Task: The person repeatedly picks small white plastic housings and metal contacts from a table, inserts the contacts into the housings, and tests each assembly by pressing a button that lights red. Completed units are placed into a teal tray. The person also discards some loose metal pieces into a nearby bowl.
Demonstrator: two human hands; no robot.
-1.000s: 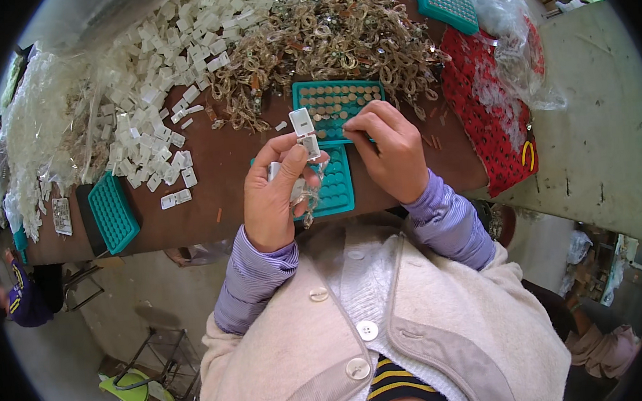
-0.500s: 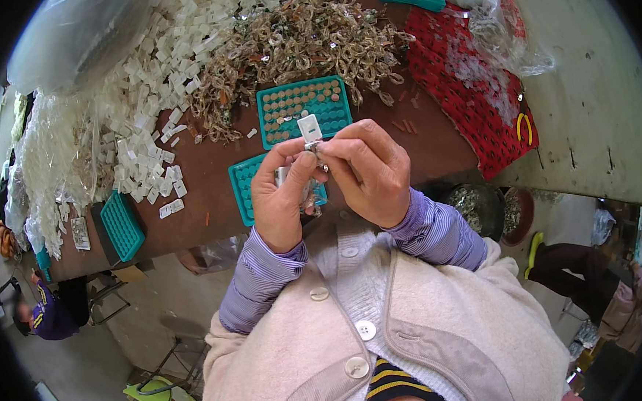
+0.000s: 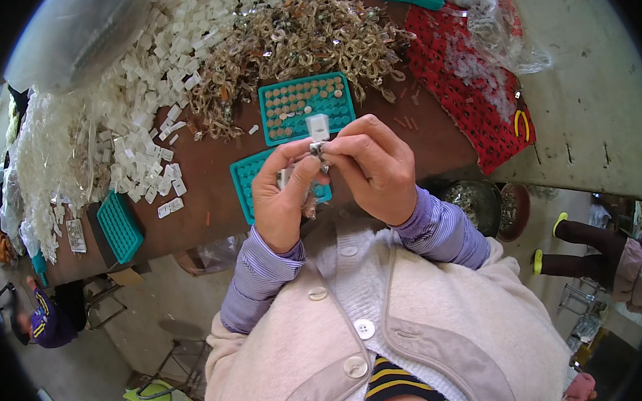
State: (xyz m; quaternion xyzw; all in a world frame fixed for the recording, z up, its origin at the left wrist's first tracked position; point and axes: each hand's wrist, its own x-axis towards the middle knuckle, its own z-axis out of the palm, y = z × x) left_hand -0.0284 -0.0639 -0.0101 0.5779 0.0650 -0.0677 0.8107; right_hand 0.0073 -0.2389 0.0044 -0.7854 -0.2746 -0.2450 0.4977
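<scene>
In front of my chest, above the table's near edge, both hands meet at one small item. My left hand (image 3: 283, 203) is closed, its thumb and forefinger pinching a small white plastic tag (image 3: 318, 126) at its lower end. A clear, brownish band (image 3: 309, 201) hangs below those fingers, partly hidden by them. My right hand (image 3: 378, 167) pinches from the other side, where a tiny dark and silvery part (image 3: 316, 149) shows between the fingertips. Just beyond is a green tray (image 3: 277, 138) partly filled with round beige discs. Another green tray (image 3: 244, 177) lies partly under my left hand.
A heap of white plastic pieces (image 3: 151, 71) covers the left, beside a tangled pile of brownish translucent bands (image 3: 296, 40). Yellow-handled pliers (image 3: 522, 126) lie on red cloth (image 3: 439, 83). A green tray (image 3: 120, 227) stands left. Dark tubs (image 3: 476, 209) sit below right.
The white tag has tilted and moved slightly right between my fingers, with the dark part now showing more. My right hand has shifted slightly right. At the right, a background person has changed position.
</scene>
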